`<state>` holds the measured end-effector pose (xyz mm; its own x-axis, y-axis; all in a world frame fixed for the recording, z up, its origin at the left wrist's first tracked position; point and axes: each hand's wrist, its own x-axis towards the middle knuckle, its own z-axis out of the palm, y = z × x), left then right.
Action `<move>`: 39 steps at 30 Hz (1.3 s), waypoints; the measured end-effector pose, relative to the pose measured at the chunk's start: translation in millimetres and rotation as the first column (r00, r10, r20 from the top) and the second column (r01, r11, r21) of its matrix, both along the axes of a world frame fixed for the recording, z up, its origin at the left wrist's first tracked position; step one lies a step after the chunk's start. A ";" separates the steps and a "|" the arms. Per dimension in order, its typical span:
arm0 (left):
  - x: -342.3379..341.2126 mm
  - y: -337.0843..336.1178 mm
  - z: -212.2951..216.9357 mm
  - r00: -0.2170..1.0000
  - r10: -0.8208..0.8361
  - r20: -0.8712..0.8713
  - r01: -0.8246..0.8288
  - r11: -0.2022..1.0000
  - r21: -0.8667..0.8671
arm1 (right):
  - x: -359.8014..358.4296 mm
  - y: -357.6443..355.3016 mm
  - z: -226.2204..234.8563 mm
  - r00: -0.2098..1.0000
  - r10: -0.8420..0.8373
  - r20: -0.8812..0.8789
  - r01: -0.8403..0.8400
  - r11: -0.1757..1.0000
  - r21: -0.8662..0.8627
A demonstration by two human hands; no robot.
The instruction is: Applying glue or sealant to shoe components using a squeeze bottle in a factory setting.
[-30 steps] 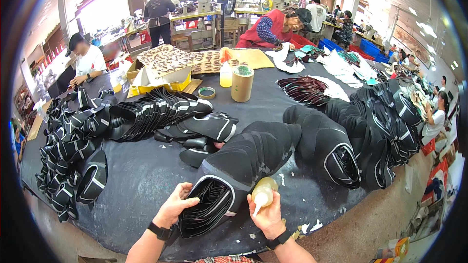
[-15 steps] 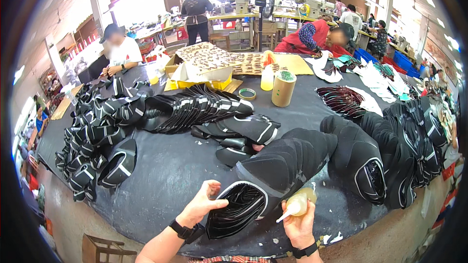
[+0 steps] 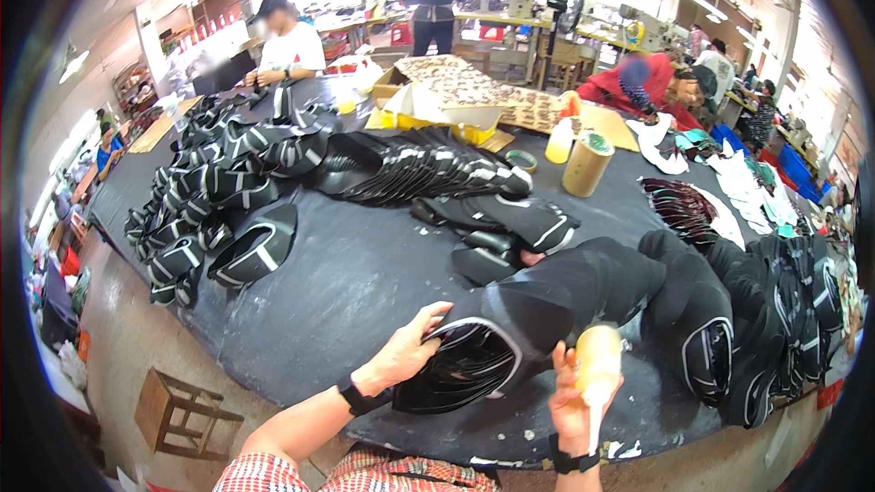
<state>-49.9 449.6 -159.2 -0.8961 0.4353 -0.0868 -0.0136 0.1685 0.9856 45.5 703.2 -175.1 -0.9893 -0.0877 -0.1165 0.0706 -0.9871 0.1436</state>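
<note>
A long nested stack of black padded fabric pieces with pale edging lies on the dark table in front of me. My left hand is at the left rim of its open near end, fingers bent over the edge of the outermost piece. Just right of the stack, my right hand holds a squeeze bottle of yellowish liquid. Its narrow white nozzle points down toward my wrist. What the fingertips of my left hand do inside the rim is partly hidden.
More black pieces are heaped at left, with a fanned row beyond. Other stacks stand at right. A cardboard tub and a yellow bottle are farther back. Co-workers sit across the table; a wooden stool is at lower left.
My left hand has come from beside the stack onto its rim, the fingers bending in. The bottle in my right hand has turned nozzle-down. The whole view has shifted and tilted.
</note>
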 end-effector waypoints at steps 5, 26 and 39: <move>10.1 -1.6 5.0 0.971 0.097 -0.217 -0.102 0.995 -0.009 | -16.4 0.8 -3.5 0.996 -0.001 -0.085 0.004 1.000 0.029; 6.6 -90.2 -1.4 0.928 0.084 -0.362 -0.181 0.953 -0.241 | -26.5 -28.5 13.6 0.987 -0.090 -0.130 0.111 0.980 0.162; -5.5 -252.6 -18.8 0.693 0.467 0.550 -0.564 0.826 0.010 | -35.5 -49.8 14.5 0.966 -0.251 -0.054 0.255 0.906 0.337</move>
